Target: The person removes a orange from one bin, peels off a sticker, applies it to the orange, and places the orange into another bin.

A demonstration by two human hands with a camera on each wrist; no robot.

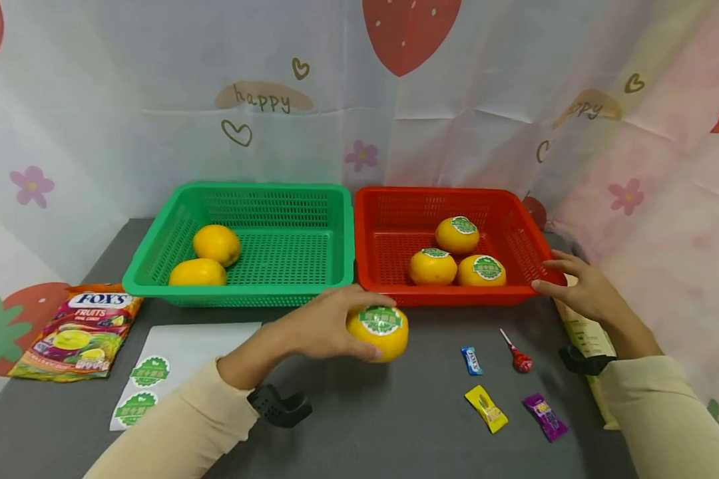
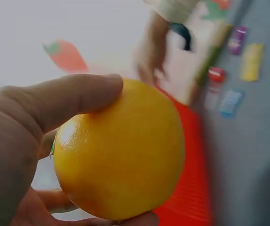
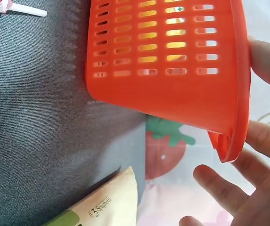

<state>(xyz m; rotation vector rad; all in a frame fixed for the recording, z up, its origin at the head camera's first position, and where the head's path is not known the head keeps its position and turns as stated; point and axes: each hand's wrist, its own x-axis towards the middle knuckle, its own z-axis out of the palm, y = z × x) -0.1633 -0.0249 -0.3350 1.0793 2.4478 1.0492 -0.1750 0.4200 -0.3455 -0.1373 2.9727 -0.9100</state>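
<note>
**Labelled orange held at the red basket's front edge**

Here, the left hand curls its fingers and thumb around a yellow-orange citrus fruit, holding it just above the grey tabletop, directly in front of the gap between the two baskets. The fruit is nearly round, so it shows no clear long axis; its green round sticker faces up and slightly toward the camera. In the left wrist view the thumb lies over the top of the fruit and the sticker is almost wholly hidden.

The right hand rests at the right front corner of the red basket, fingers fairly straight, with the fingertips against the rim; I cannot tell whether it actually grips.

The red basket, at 1 o'clock from the held fruit, holds three stickered oranges, clustered and touching. The green basket, at 11 o'clock, holds two unlabelled oranges in its left half.

At 9 o'clock lies a sticker sheet with two green stickers, and beyond it a Fox's Fruits candy bag. At 4 o'clock lie three wrapped candies and a lollipop.
</note>
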